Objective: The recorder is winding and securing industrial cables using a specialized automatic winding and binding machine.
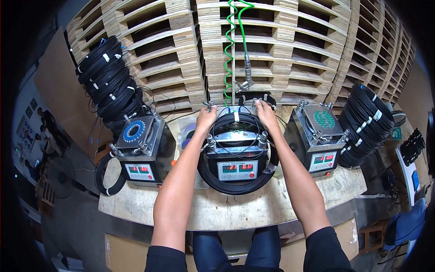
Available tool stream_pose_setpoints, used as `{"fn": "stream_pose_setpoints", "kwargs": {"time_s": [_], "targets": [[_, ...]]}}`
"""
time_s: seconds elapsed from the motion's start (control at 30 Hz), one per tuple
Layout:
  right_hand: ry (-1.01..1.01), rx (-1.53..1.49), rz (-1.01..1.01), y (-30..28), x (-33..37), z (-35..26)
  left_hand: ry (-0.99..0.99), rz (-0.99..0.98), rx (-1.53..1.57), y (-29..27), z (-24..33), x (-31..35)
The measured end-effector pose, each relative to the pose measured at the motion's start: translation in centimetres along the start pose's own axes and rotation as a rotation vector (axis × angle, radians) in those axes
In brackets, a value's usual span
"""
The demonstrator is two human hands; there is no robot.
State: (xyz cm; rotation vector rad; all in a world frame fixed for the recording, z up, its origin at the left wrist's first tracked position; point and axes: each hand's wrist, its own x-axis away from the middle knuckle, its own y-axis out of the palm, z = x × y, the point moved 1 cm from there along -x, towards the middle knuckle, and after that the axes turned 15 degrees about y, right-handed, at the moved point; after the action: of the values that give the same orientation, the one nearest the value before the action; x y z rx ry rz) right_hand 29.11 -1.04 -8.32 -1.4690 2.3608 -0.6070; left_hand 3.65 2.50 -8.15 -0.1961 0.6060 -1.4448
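At the middle of the bench stands a metal benchtop machine [238,159] with a red-digit display on its front. A coil of black cable [226,119] lies over its top, and a larger black cable loop [235,187] hangs round its front. My left hand [207,116] is closed on a metal clamp knob [210,104] at the machine's far left corner. At the far right corner, my right hand [266,112] closes round a matching knob [257,101]. Two more corner knobs, such as the near right one [263,137], stand untouched. My fingertips are partly hidden.
Similar machines stand left [139,149], with a blue ring on top, and right [319,136], with green pieces. Tall stacks of black cable coils [111,86] [367,122] flank them. A green air hose with metal nozzle [247,75] hangs before wooden pallets [276,41].
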Motion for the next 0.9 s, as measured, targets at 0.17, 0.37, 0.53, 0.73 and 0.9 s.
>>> {"fn": "stream_pose_setpoints", "kwargs": {"time_s": [0.17,0.37,0.53,0.73,0.9], "targets": [[-0.033,-0.09,0.042,0.2,0.9,-0.6,0.027,0.01,-0.049,-0.1,-0.4,0.0],[-0.022,-0.028,-0.002,-0.4,2.3,-2.3,0.058,0.019,0.0,-0.2,-1.1,-0.4],[0.03,-0.038,-0.016,-0.6,2.2,-1.6,-0.003,0.023,-0.067,-0.1,-0.1,0.2],[-0.013,0.003,-0.03,-0.1,1.5,-1.2,-0.024,0.007,-0.048,-0.4,0.4,0.6],[0.004,-0.039,-0.055,-0.3,1.0,-0.6,0.028,0.069,-0.072,-0.2,2.2,1.2]]}}
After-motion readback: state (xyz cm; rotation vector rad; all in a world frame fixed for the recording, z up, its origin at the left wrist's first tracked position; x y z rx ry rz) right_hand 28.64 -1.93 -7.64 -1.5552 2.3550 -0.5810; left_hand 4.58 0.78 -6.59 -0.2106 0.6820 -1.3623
